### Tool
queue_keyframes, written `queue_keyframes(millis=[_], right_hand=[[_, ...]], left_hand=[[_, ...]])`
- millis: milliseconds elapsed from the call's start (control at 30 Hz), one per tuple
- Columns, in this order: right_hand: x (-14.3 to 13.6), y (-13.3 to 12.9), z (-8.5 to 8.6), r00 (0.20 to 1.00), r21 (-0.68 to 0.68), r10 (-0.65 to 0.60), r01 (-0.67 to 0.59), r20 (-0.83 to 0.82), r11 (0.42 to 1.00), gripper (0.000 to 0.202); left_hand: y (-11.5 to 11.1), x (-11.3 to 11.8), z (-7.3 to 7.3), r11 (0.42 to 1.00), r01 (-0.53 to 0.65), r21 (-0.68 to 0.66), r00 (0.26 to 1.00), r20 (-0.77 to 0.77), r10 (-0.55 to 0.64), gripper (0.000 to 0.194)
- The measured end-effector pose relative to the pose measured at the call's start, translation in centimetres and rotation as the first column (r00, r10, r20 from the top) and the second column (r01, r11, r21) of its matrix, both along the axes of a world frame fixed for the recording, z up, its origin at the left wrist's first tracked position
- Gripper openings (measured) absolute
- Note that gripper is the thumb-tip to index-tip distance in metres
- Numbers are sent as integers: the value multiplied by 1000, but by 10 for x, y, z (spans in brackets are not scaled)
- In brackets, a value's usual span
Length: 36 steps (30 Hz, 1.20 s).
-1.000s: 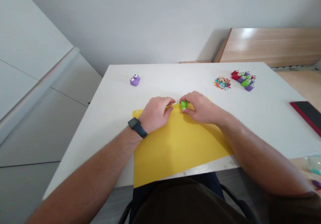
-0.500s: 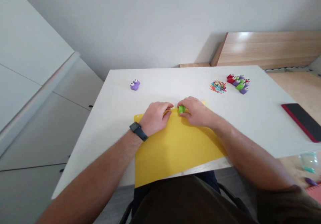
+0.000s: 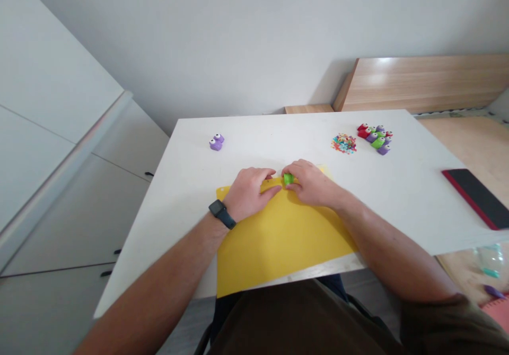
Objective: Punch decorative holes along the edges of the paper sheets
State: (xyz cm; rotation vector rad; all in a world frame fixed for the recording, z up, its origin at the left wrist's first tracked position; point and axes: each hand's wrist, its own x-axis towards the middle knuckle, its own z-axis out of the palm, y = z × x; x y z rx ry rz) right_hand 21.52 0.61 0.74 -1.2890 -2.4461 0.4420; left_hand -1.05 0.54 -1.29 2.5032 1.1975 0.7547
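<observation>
A yellow sheet (image 3: 278, 243) lies on the white table and hangs a little over its front edge. My left hand (image 3: 253, 189) rests on the sheet's upper left part, thumb and fingers apart, with nothing between them. Small marks or bits show on the sheet's top edge by its fingertips. My right hand (image 3: 310, 183) grips a small green object (image 3: 288, 178) between thumb and fingers at the top edge of the sheet.
Two purple pieces with eyes (image 3: 217, 141) stand at the back left. Colourful confetti-like bits (image 3: 344, 144) and a group of red, green and purple eyed pieces (image 3: 374, 137) sit back right. A black and red case (image 3: 477, 198) lies at the right edge.
My left thumb has moved away from its fingers, so the hand has opened wider. The right hand still holds the green object. The whole view has shifted slightly.
</observation>
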Motion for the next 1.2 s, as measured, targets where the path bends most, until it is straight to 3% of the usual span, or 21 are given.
queue_keyframes(millis=[133,233,533,700,1200], right_hand=[[-2,0,1,1000,4,10,-10,8,1000,29],[-4,0,1,999,13,25,-25,39,1000,31],[-4,0,-1,997,16,39,-41,73,999,25],[-4,0,-1,996,21,41,-42,75,999,21],[-3,-1,-2,995,35,59,-62,85,997,17]], left_hand=[[0,9,2,1000,18,16,1000,-5,-18,63],[1,18,2,999,33,-12,999,4,-33,69],[6,27,5,994,59,-88,998,-16,-60,44],[5,28,7,996,68,-55,993,-92,-73,28],[4,30,2,996,89,-19,986,-140,-90,24]])
